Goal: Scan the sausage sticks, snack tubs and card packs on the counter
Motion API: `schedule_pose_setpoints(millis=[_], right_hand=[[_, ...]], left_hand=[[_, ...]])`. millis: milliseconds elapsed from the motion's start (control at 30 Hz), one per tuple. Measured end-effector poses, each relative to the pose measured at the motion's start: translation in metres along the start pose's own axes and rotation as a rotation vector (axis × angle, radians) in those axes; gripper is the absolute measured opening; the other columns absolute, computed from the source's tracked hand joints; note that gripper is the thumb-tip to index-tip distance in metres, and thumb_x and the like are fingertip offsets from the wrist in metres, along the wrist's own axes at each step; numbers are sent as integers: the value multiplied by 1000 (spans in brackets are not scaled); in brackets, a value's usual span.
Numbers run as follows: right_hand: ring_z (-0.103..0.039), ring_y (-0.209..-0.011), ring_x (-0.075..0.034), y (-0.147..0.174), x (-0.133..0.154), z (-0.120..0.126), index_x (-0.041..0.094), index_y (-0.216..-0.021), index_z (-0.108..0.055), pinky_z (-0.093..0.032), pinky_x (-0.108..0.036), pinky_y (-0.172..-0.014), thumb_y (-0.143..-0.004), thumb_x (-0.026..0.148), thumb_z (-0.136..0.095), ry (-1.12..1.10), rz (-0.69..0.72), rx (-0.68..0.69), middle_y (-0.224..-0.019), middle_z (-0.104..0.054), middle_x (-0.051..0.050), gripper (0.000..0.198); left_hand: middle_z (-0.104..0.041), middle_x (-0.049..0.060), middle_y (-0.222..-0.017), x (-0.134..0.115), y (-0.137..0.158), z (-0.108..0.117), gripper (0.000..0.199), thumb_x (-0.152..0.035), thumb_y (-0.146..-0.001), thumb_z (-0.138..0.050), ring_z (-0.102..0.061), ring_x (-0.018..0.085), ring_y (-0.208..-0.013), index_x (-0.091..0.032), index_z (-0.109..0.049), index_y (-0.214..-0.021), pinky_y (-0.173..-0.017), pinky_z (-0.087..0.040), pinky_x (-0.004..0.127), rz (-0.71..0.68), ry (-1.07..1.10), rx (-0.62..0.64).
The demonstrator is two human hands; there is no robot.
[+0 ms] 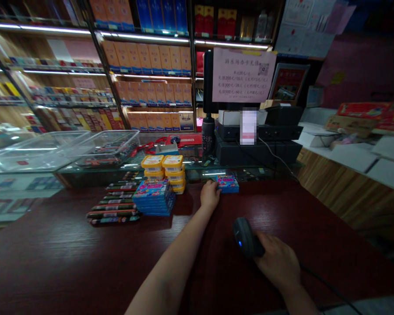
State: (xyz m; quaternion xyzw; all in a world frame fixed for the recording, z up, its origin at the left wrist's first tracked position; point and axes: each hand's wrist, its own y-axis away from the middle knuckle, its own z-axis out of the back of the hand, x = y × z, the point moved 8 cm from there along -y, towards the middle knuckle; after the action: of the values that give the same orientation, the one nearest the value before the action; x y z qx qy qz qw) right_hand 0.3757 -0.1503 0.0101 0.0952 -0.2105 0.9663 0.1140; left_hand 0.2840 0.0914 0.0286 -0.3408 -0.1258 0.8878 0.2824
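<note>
My right hand (278, 261) is wrapped around the handle of a dark barcode scanner (244, 237) with a lit blue light, held over the front right of the counter. My left hand (210, 194) reaches forward and grips the left end of a small stack of blue boxes (229, 183) with colourful printing; its far fingers are partly hidden. Left of it stands a taller stack of similar blue boxes (153, 199). Behind that are yellow tubs with white lids (173, 162), piled in two columns. Several dark, pen-like packets (113, 207) lie in a row at the left.
A monitor with a paper sign (243, 76) stands at the back, above a black cash drawer (258, 151). Clear plastic bins (110, 146) sit on the glass ledge. The scanner's cable (328, 286) trails right across the dark red counter (52, 249). Shelves of orange boxes (154, 93) line the wall.
</note>
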Motion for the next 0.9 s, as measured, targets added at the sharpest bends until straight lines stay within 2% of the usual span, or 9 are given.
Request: schedule_pose_setpoints(millis=[133, 300, 400, 500, 567, 633, 833, 900], right_hand=[[-64, -84, -18, 3, -1, -1, 23, -100, -60, -44, -28, -77, -77, 18, -49, -6, 12, -11, -93, -71, -2, 25], [-65, -85, -20, 6, 0, -1, 23, -102, -61, -45, -30, -74, -79, 21, -48, 47, 21, -39, -97, -71, -3, 26], [-67, -81, -19, 8, 1, 1, 24, -100, -61, -46, -29, -70, -80, 21, -46, 57, 22, -48, -94, -72, -1, 25], [-67, -79, -19, 9, 3, 3, 25, -99, -61, -46, -29, -68, -79, 22, -46, 61, 35, -58, -90, -72, 0, 24], [-67, -77, -20, 10, 4, 4, 25, -99, -61, -46, -29, -66, -79, 23, -46, 70, 47, -66, -89, -72, -1, 25], [-67, -77, -20, 10, 5, 5, 24, -101, -61, -46, -30, -65, -79, 25, -46, 71, 62, -75, -89, -72, -2, 26], [-67, -78, -21, 12, 3, 0, 23, -101, -62, -47, -32, -66, -81, 27, -45, 91, 52, -74, -92, -72, -2, 27], [-67, -78, -21, 11, 1, -2, 24, -102, -62, -47, -32, -66, -80, 26, -45, 100, 46, -67, -93, -72, -2, 27]], left_hand=[[-60, 8, -102, -4, 21, 36, 29, -19, -83, -54, -54, 21, -96, -21, -64, -110, -86, -44, 32, -125, -51, -74], [-60, 8, -106, -4, 54, 103, 30, -20, -87, -46, -51, 23, -99, -23, -64, -111, -88, -41, 36, -217, -248, -170], [-59, 10, -114, 5, 72, 142, 34, -22, -88, -44, -50, 26, -102, -26, -62, -115, -92, -39, 40, -159, -403, -255], [-52, 14, -126, 25, 88, 173, 39, -24, -86, -47, -48, 32, -108, -22, -57, -123, -92, -37, 45, 40, -536, -350], [-48, 17, -130, 37, 97, 185, 44, -27, -83, -52, -46, 36, -112, -18, -54, -126, -91, -37, 48, 160, -592, -388], [-48, 19, -129, 43, 103, 189, 46, -30, -81, -56, -44, 37, -113, -17, -54, -125, -91, -38, 48, 194, -621, -385], [-57, 12, -111, 49, 112, 196, 23, -23, -83, -53, -49, 29, -103, -23, -65, -102, -92, -41, 42, 70, -618, -358], [-59, 9, -104, 51, 115, 200, 23, -18, -84, -48, -51, 26, -99, -24, -67, -94, -90, -42, 39, 12, -582, -362]])
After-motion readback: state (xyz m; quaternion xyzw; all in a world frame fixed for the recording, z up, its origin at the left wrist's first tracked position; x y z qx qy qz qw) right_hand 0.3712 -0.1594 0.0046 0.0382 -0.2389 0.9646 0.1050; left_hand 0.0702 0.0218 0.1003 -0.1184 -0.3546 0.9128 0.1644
